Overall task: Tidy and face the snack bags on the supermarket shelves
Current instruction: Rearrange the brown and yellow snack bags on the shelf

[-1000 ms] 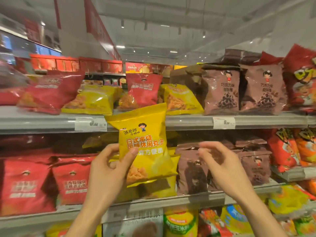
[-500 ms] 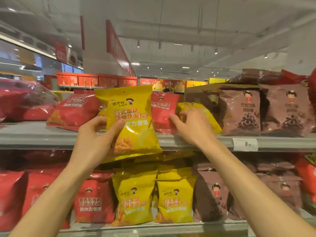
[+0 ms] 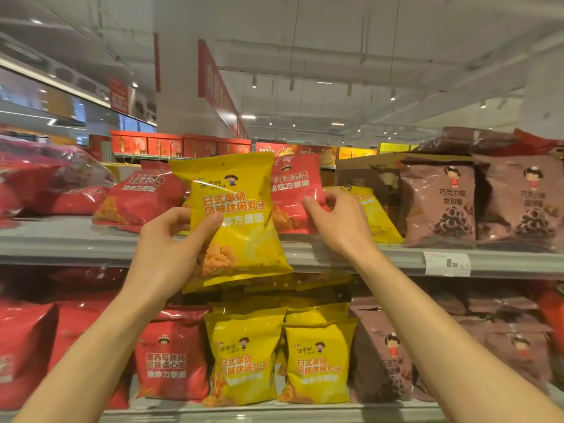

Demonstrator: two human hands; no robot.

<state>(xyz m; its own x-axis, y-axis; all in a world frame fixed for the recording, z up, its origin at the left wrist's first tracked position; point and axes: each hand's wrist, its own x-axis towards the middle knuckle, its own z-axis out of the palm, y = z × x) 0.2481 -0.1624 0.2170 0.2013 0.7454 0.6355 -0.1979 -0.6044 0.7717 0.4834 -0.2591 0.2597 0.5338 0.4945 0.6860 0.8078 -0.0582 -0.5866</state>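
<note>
Across the whole width, running as a grey band, upper shelf (image 3: 76, 242), carrying leaning and slumped bags; below it, lower shelf (image 3: 274, 415), carrying upright rows

Lying on the upper shelf at far left, red packs (image 3: 45, 181) in clear wrap, sagging sideways; at far right, standing face-out and side by side, two brown bags (image 3: 479, 203) with a cartoon child printed on each

Filling the lower shelf from left to right: red bags (image 3: 172, 361), then two yellow bags (image 3: 283, 361) standing upright just beside each other, then brown ones (image 3: 381, 364) partly hidden behind the right forearm

Being held up in front of the upper shelf edge, upright and facing the camera, held yellow bag (image 3: 235, 215), its bottom seam hanging below the shelf lip

Leaning back on the upper shelf to the left of that bag, red bag (image 3: 140, 196); standing behind its right edge, second red bag (image 3: 291, 193); lying tilted just right of that, small yellow bag (image 3: 369, 209)

Gripping the held yellow bag by its left edge, left hand (image 3: 171, 248), thumb pressing across the front, fingers curling behind

Reaching onto the upper shelf, right hand (image 3: 338, 221), fingers curling and pinching at the meeting edges of the second red bag and the small yellow bag; which of the two is actually being gripped, impossible to tell

Hanging on the shelf edge at right, white price tag (image 3: 447, 264)
</note>
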